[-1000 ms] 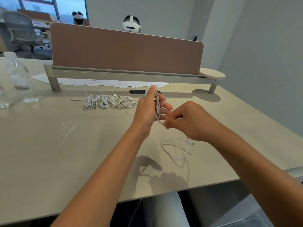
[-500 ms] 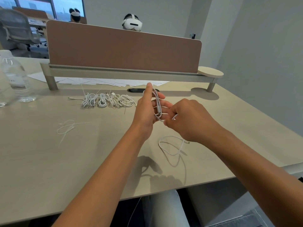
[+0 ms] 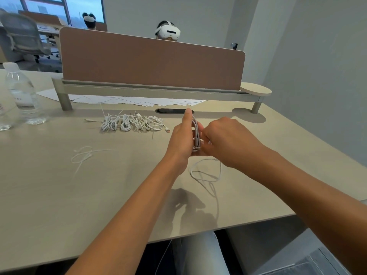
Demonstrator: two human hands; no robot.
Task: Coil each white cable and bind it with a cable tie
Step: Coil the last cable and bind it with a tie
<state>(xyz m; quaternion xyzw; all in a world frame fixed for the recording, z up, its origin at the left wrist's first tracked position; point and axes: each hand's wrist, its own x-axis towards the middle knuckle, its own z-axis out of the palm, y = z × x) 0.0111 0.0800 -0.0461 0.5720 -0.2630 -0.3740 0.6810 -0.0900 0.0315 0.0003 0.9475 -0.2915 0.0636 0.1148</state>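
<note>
White cable (image 3: 195, 135) — looped lengthwise over left hand (image 3: 181, 135), right hand (image 3: 228, 140) pinching it — tail slack on table (image 3: 59, 195).

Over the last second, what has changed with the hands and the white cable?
The right hand has moved closer to the left hand, winding more white cable onto the coil there. The loose tail on the desk has become shorter. The left hand still grips the coil upright. The bundled cables and the loose cable ties stayed as they were.
</note>
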